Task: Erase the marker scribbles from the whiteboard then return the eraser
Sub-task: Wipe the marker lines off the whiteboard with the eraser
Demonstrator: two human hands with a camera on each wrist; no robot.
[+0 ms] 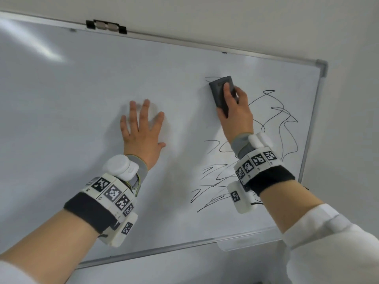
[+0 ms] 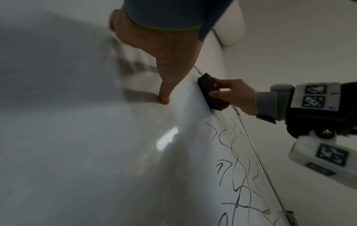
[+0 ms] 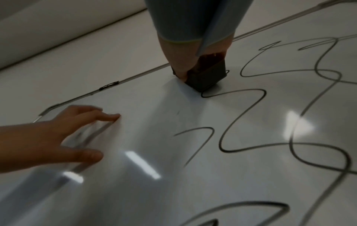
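Observation:
A wall-mounted whiteboard [image 1: 82, 99] carries black marker scribbles [image 1: 283, 119] over its right part. My right hand [image 1: 235, 111] grips a dark grey eraser [image 1: 220, 89] and presses it flat on the board at the upper left end of the scribbles. The left wrist view shows the eraser [image 2: 207, 87] edge-on against the board, with scribbles [image 2: 235, 168] below it. In the right wrist view the eraser [image 3: 206, 78] sits at the start of a wavy line [image 3: 241, 114]. My left hand [image 1: 143, 132] lies flat on the bare board with fingers spread, well left of the eraser.
A black and silver clip [image 1: 106, 26] sits on the board's top frame. A clear tray [image 1: 246, 239] hangs at the lower frame, right of centre. The board's right frame edge [image 1: 307, 140] runs close to the scribbles. Pale wall surrounds the board.

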